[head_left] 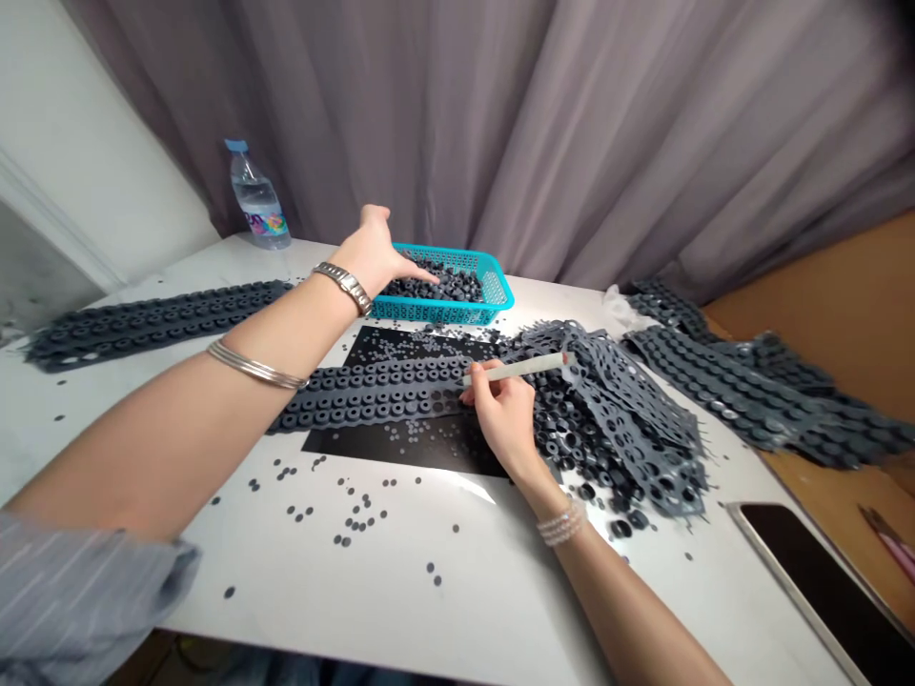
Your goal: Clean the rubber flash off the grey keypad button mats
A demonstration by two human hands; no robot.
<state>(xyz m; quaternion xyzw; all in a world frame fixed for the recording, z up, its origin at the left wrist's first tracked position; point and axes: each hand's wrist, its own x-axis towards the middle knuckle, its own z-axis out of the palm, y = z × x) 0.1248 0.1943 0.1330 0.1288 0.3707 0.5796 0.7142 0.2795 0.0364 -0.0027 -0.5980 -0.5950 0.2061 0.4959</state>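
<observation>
My left hand (376, 252) reaches over the left end of a turquoise plastic basket (500, 291). Its visible fingers are stretched apart and I see nothing in them. Small dark rubber-like parts (457, 283) fill the basket. In my right hand (506, 412) is a white pen-like stick (525, 367), gripped between thumb and fingers. The stick's lower tip is at the right part of a dark grey strip with rows of round holed bumps (378, 391). That strip lies across a black mat (400, 454), partly hidden behind my left forearm.
Perforated grey sheets (629, 419) are heaped over loose black rings (572, 448) at right. More strips lie at left (157, 324) and far right (743, 391). Small discs (357, 522) are scattered about the white table (300, 581). A water bottle (258, 205) and phone (815, 581) stand nearer the edges.
</observation>
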